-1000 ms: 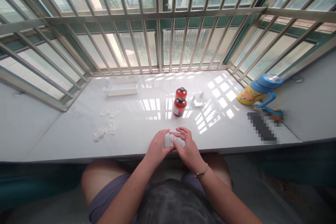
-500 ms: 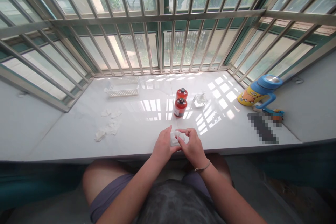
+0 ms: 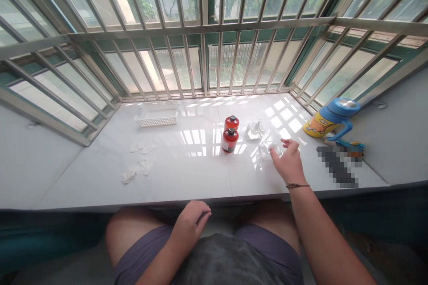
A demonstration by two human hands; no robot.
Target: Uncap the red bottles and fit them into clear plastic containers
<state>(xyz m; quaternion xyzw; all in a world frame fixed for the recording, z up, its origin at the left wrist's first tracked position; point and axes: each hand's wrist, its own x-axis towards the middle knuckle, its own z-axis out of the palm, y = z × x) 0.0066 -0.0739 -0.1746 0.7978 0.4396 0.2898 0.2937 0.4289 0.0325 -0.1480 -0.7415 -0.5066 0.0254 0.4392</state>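
Observation:
My right hand [image 3: 290,160] is stretched out over the white counter, thumb and fingers apart. It is beside a small clear square glass jar [image 3: 266,151]; the thumb tip overlaps the jar's near side, and I cannot tell if it touches. A similar clear jar with a knob on top [image 3: 256,130] stands just behind it. My left hand [image 3: 193,218] hangs above the lap, in front of the counter edge, fingers loosely curled with nothing visible in them. Two red bottles with black caps, a front one [image 3: 230,141] and a rear one [image 3: 232,122], stand left of the jars.
A white perforated basket [image 3: 158,118] sits at the back left. Crumpled white tissues [image 3: 137,171] lie on the counter [image 3: 187,178]. At the right are a blue and yellow flask [image 3: 329,118] and a blurred dark object [image 3: 337,167]. Metal window bars close off the back.
The clear jar both hands held near the counter's front edge now stands farther right, beside my right hand. My left hand has drawn back over the lap. The bottles stay put.

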